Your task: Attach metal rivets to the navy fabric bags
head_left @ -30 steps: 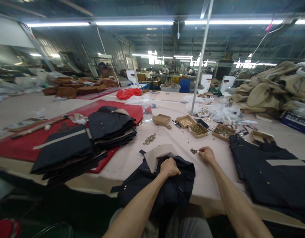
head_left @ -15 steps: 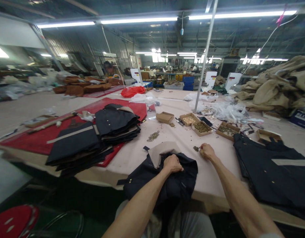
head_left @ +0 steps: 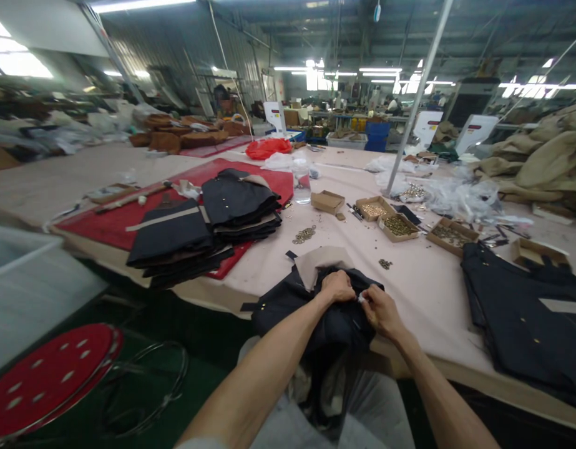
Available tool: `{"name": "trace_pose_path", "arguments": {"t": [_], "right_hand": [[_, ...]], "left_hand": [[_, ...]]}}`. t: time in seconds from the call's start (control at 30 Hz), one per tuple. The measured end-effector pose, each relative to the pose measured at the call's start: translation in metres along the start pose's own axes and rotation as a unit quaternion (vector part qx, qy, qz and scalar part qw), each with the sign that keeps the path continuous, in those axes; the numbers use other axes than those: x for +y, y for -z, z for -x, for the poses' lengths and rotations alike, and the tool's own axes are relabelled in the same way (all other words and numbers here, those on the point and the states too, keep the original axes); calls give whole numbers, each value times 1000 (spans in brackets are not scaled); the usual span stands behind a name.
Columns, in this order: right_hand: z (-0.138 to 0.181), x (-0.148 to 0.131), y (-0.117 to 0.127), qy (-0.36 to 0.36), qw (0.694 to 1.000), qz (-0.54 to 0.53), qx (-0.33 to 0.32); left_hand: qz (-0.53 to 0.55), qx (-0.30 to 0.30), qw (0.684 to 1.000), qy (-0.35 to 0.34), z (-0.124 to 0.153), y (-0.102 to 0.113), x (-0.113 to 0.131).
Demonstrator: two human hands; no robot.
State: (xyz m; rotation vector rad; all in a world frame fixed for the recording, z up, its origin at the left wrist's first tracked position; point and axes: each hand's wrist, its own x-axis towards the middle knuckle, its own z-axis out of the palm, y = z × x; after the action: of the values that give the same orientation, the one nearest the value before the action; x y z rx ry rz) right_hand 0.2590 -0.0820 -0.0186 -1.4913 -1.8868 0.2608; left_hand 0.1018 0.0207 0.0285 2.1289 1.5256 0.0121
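While both hands meet over the dark garment [head_left: 311, 308] at the near edge of the tabletop [head_left: 423, 287], the left hand [head_left: 338, 285] is closed in a fist, bunching the cloth where a beige lining [head_left: 322, 257] folds out. The right hand [head_left: 380, 310] is pinched shut on a small pale item at its fingertips [head_left: 362, 299], touching the left hand; what the item is cannot be told at this size. The garment hangs partly over the near edge into the lap.

A small cluster of metal fittings [head_left: 385, 264] lies just beyond the garment, with a larger loose heap [head_left: 304, 234] further in and open cardboard boxes [head_left: 398, 225] of fittings toward the middle. Folded dark pieces [head_left: 238, 206] sit on a red mat [head_left: 110, 224] at the left; another dark stack [head_left: 526, 312] lies at the right.

Judgement: the fitting is best set with the cloth held taut and flat by the left hand, the right aligning squarely before pressing, and the hanging weight supported.
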Motion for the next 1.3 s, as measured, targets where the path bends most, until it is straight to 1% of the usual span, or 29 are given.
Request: {"name": "trace_pose_path", "arguments": {"t": [0.13, 0.27, 0.4, 0.63, 0.73, 0.83, 0.93, 1.03, 1.1, 1.17, 1.3], "right_hand": [[2, 3, -15, -8, 999, 46, -2], [5, 4, -19, -6, 998, 64, 7], [7, 0, -20, 5, 997, 73, 19], [9, -3, -19, 36, 998, 44, 21], [7, 0, -19, 22, 999, 21, 9], [-4, 7, -18, -35, 999, 6, -34], [-25, 13, -15, -121, 986, -10, -113], [-51, 15, -11, -216, 951, -18, -219], [-65, 16, -9, -261, 924, -21, -277], [-77, 18, -8, -286, 903, -22, -319], [-96, 25, -11, -317, 874, -3, -368]], "left_hand": [[-3, 8, 1000, 5, 1, -3, -2], [-1, 10, 1000, 7, -1, -5, -5], [4, 14, 1000, -8, -3, -7, -9], [8, 25, 1000, -1, -7, -13, -13], [15, 25, 1000, -4, -6, -13, -13], [18, 23, 1000, -4, -3, -11, -13], [21, 15, 1000, -6, -1, -6, -12], [21, 1, 1000, -8, 2, -2, -12], [24, -2, 1000, -9, 3, 1, -11], [32, -3, 999, -14, 5, 4, -11], [40, -5, 999, -20, 4, 4, -13]]}}
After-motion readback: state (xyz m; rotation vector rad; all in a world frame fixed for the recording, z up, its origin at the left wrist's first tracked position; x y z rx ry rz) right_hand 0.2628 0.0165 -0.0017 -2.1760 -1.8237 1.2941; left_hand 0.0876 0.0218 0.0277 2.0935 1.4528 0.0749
